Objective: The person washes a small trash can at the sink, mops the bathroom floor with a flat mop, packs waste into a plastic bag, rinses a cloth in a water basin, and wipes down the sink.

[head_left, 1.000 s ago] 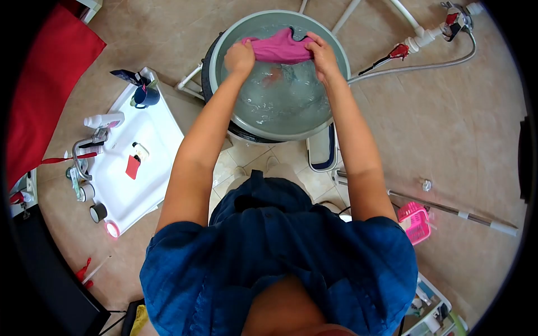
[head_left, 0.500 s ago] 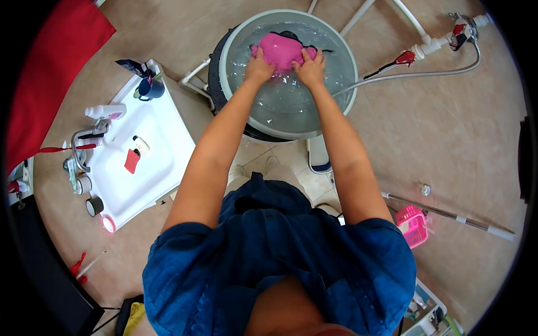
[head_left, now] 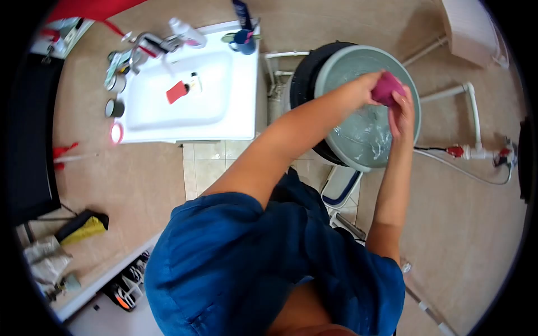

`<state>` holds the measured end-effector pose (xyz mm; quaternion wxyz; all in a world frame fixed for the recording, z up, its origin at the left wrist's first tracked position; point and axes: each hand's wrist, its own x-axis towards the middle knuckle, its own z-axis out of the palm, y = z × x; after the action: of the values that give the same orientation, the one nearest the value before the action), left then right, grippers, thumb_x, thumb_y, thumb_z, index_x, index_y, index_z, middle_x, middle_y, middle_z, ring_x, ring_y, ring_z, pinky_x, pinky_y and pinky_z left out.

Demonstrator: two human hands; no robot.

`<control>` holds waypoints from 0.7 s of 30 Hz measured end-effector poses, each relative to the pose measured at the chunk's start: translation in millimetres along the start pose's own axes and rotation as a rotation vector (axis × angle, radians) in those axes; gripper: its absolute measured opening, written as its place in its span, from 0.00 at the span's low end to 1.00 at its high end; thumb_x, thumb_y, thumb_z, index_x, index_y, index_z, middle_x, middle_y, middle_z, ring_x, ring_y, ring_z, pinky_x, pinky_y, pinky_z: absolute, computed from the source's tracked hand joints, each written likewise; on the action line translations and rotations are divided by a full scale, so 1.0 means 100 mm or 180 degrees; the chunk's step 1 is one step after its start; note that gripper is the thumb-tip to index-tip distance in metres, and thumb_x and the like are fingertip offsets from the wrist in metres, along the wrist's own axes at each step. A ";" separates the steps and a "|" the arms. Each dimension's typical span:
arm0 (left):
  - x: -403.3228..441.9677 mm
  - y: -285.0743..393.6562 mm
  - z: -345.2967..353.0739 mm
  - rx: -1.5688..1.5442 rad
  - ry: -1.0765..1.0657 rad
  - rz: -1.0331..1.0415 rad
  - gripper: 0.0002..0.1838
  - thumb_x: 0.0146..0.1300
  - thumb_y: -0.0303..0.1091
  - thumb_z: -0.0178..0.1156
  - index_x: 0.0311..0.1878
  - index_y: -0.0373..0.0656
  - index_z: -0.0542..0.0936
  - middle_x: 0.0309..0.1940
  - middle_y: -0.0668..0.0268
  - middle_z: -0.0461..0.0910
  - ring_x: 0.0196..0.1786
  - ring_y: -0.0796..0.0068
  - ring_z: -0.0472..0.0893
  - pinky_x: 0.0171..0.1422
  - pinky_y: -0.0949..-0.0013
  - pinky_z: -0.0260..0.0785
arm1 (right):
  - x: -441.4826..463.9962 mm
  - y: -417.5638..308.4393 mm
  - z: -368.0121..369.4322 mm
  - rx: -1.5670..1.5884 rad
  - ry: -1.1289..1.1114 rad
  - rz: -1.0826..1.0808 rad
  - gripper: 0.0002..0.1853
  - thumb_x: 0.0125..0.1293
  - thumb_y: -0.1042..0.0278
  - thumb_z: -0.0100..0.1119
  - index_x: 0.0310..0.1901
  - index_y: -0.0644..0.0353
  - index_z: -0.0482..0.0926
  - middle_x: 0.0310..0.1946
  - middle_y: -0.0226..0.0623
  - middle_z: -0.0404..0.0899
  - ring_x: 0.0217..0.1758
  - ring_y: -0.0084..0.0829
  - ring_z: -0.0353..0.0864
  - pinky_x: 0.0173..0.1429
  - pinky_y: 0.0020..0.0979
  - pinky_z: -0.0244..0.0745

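Both my hands are closed around a bunched, wet pink cloth (head_left: 388,89) at the far side of a round grey-green basin (head_left: 330,73). My left hand (head_left: 371,87) grips it from the left, and my right hand (head_left: 402,109) wraps it from the right and below. The cloth is raised above the rippling water (head_left: 364,137) and looks squeezed into a compact ball. Fingers cover parts of it, so its full shape is hidden.
Left of the basin stands a white sink (head_left: 244,123) with a faucet (head_left: 148,47), a white bottle (head_left: 188,33) and a blue mug (head_left: 244,42). A red flat piece (head_left: 177,92) lies inside. White pipes (head_left: 476,117) and a hose (head_left: 465,172) run along the right.
The pink cloth has gone from spread out in the water to bunched up and lifted between both hands. My view has turned left, so the basin now appears further right.
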<state>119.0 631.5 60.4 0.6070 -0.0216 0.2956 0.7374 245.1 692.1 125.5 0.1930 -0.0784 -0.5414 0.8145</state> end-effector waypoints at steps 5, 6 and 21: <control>-0.01 -0.10 0.44 -0.0471 0.0790 0.1128 0.12 0.70 0.28 0.46 0.51 0.40 0.75 0.46 0.54 0.80 0.44 0.57 0.84 0.43 0.46 0.80 | 0.14 0.14 -0.34 0.0300 0.0927 -0.0538 0.25 0.67 0.59 0.61 0.60 0.63 0.71 0.54 0.41 0.77 0.61 0.35 0.73 0.70 0.40 0.63; 0.25 -0.21 0.38 -0.0011 0.0781 0.1320 0.12 0.70 0.30 0.46 0.51 0.41 0.75 0.45 0.55 0.79 0.42 0.58 0.83 0.38 0.48 0.79 | 0.19 0.22 -0.36 0.0531 0.1011 -0.0308 0.26 0.67 0.55 0.61 0.61 0.63 0.71 0.55 0.42 0.76 0.62 0.37 0.73 0.69 0.41 0.64; -0.80 0.13 0.44 0.0951 0.0548 -0.0401 0.40 0.66 0.74 0.27 0.62 0.54 0.69 0.58 0.58 0.75 0.56 0.54 0.79 0.52 0.49 0.75 | 0.18 0.10 -0.09 -0.0787 0.0281 -0.0830 0.16 0.65 0.76 0.55 0.54 0.65 0.76 0.53 0.45 0.77 0.58 0.37 0.77 0.66 0.37 0.69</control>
<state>142.9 579.8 133.5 0.6209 -0.0127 0.4507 0.6412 229.2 703.9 114.3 0.3093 -0.0663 -0.6341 0.7056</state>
